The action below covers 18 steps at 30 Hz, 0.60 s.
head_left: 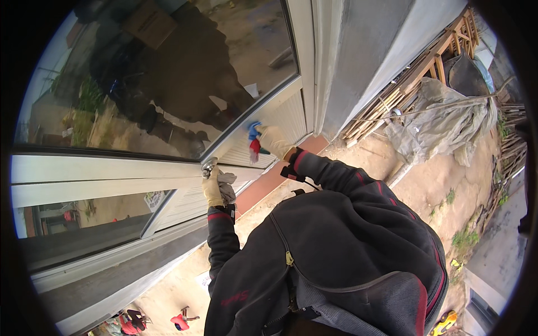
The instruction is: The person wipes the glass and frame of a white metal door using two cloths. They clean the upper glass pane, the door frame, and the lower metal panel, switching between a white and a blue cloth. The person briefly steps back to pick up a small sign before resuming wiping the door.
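My left hand [212, 190], in a cream glove, reaches up to a round metal door knob [209, 164] with its fingers against it. A crumpled grey cloth [227, 187] is bunched in that hand and sticks out on its right side. My right hand [275, 140], gloved alike, holds a multicoloured cloth [254, 145] with blue and red parts against the pale lower door panel [288, 110]; the cloth is slightly blurred. Above both hands the dark glass pane [176, 84] of the door mirrors my figure and the yard.
A reddish sill [269, 182] runs below the door. Grey wall [357, 50] flanks the frame. To the right lie stacked wooden poles [403, 88] and a crumpled tarpaulin [449, 122] on sandy ground. A red chair [180, 321] and a yellow object [444, 322] appear near the bottom.
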### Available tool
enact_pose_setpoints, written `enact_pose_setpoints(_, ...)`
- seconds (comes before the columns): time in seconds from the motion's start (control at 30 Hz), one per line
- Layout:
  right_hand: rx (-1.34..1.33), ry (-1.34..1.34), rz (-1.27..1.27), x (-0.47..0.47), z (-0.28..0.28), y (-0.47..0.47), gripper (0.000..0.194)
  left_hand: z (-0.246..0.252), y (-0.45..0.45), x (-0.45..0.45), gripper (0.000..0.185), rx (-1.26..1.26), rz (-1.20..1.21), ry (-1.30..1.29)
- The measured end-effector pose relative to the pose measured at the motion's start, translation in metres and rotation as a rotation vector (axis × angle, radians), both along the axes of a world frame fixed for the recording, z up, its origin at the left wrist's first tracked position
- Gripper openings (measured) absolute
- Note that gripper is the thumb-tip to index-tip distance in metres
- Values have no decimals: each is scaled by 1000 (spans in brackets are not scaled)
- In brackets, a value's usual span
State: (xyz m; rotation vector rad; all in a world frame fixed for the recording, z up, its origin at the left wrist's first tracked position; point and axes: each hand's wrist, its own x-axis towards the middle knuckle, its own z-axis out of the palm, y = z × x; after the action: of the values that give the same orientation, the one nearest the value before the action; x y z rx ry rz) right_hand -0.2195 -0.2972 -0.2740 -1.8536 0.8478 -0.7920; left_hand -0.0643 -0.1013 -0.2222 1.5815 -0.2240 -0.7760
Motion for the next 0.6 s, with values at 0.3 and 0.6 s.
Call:
enact_pose_setpoints(0.3,412,32,48,20,2,-31,23,-3,4,4,21,-23,57,6)
enact_pose_setpoints(0.6,441,-383,-570,-85,-5,-160,11,-8,4,8,21,-80,66,124)
